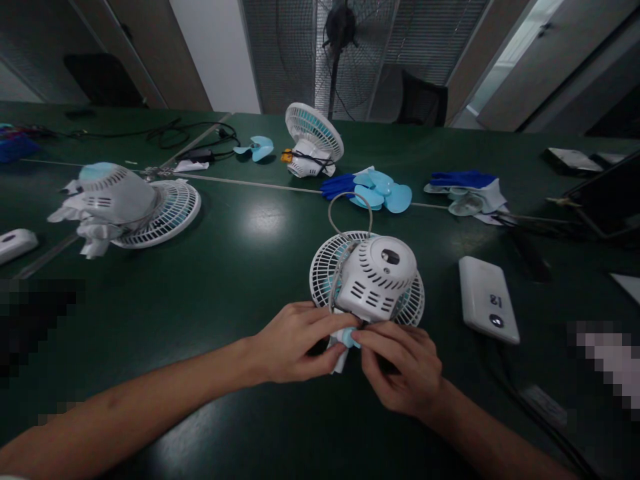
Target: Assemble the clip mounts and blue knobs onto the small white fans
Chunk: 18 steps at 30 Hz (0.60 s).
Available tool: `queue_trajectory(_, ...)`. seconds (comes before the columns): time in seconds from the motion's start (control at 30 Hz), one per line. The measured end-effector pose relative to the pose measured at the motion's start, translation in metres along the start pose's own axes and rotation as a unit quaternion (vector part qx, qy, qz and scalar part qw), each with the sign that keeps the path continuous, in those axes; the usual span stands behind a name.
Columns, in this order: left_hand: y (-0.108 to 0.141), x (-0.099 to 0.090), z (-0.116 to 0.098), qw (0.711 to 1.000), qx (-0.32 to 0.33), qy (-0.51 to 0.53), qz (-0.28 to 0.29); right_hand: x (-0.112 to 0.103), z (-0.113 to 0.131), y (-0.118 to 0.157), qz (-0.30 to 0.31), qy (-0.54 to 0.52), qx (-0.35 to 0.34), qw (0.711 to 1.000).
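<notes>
A small white fan [383,280] lies with its round grille [327,263] down on the table and its vented motor housing facing up. At its near end sits a small light-blue knob [349,337] on a white part. My left hand [300,343] closes thumb and forefinger on the knob from the left. From the right, my right hand [403,363] pinches at the same knob, its other fingers curled against the fan's near edge. The fingertips partly cover the knob. A grey cord [370,213] loops out behind the housing.
Farther back on the green table [240,293] are light-blue fan blades [383,190], blue-and-white gloves [467,190] and another fan [313,143]. A third fan [120,200] lies at left. To the right is a white power bank [487,300] with black cables.
</notes>
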<state>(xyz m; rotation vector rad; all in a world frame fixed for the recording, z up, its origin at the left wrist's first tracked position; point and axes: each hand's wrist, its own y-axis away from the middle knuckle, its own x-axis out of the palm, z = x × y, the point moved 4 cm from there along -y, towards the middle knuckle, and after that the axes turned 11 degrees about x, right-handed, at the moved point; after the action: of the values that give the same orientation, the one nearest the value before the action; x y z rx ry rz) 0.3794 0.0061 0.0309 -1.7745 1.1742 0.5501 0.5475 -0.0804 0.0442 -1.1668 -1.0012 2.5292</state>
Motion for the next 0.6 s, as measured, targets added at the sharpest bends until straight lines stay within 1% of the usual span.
queue_trajectory(0.47, 0.0016, -0.0002, 0.0011, 1.0, 0.0, -0.001, 0.001, 0.0022, -0.0015, -0.0002, 0.0, -0.003, 0.012, 1.0)
queue_trajectory(0.6, 0.0014, -0.001, 0.0006, 1.0, 0.007, 0.0, -0.008, 0.0025, -0.0012, -0.0008, 0.001, -0.004, 0.014, 1.0)
